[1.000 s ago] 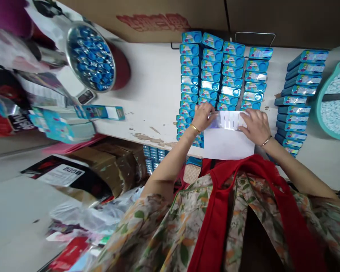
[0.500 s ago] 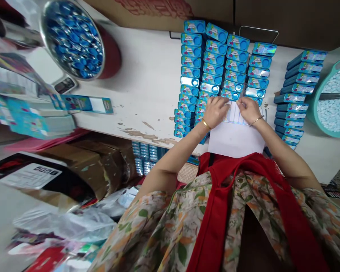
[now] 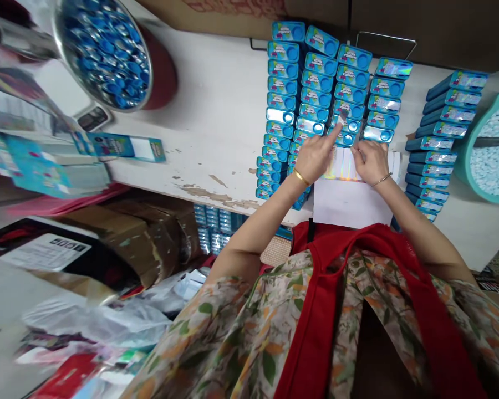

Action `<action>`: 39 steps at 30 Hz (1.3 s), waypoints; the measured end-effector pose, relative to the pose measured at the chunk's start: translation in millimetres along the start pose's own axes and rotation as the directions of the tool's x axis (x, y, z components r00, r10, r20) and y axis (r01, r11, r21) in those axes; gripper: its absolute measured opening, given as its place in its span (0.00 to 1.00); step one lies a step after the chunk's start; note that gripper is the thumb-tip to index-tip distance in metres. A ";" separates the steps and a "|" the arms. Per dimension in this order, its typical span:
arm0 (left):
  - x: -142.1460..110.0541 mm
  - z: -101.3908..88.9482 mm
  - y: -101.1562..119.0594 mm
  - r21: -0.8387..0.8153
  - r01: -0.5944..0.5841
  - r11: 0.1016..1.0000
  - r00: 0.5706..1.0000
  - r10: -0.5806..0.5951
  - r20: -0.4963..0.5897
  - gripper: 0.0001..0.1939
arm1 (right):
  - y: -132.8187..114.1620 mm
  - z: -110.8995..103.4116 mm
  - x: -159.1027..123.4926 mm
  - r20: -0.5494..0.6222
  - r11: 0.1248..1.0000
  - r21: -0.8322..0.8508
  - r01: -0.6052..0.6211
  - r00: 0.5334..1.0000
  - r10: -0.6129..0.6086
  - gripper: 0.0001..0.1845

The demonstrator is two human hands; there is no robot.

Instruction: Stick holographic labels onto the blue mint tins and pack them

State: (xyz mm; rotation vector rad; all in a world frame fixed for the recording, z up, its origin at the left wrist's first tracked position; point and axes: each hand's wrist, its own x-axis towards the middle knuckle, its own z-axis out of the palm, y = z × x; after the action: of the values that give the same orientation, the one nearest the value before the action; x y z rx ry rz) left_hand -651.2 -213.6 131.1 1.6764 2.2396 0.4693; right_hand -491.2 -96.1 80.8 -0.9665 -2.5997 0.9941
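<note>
My left hand (image 3: 315, 158) reaches over the rows of small blue tins (image 3: 348, 94), its index finger stretched forward. At that fingertip is a small shiny sticker (image 3: 341, 117), close over a tin; whether it touches the tin I cannot tell. My right hand (image 3: 372, 160) is curled at the far right part of a sticker sheet (image 3: 344, 165) with shiny strips. Beneath that sheet lies white paper (image 3: 349, 204), near my red apron. The right fingertips are partly hidden, but they appear closed on the sheet's edge.
Another column of blue tins (image 3: 443, 130) stands at the right, beside a teal basin (image 3: 468, 166) of pale pellets with a utensil in it. At the left are a metal bowl (image 3: 148, 61) of blue lids, a scale (image 3: 92, 117) and blue cartons (image 3: 37, 166). Cardboard (image 3: 241, 11) borders the back.
My left hand has lifted off the sticker sheet and moved forward to the tins, with a sticker at its index fingertip. My right hand stays by the sheet. The whole view has shifted slightly.
</note>
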 end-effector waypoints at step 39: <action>91.0 34.2 44.0 -0.670 -0.126 0.732 0.974 -0.036 -0.223 0.40 | 47.6 -55.5 9.6 -0.402 0.759 0.650 0.041 0.866 0.297 0.21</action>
State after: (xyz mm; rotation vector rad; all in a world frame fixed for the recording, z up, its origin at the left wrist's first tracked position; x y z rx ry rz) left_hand -623.3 -111.8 115.2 1.3118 1.7955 1.3644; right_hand -452.7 -34.1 91.2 -1.0351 -1.6051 1.3389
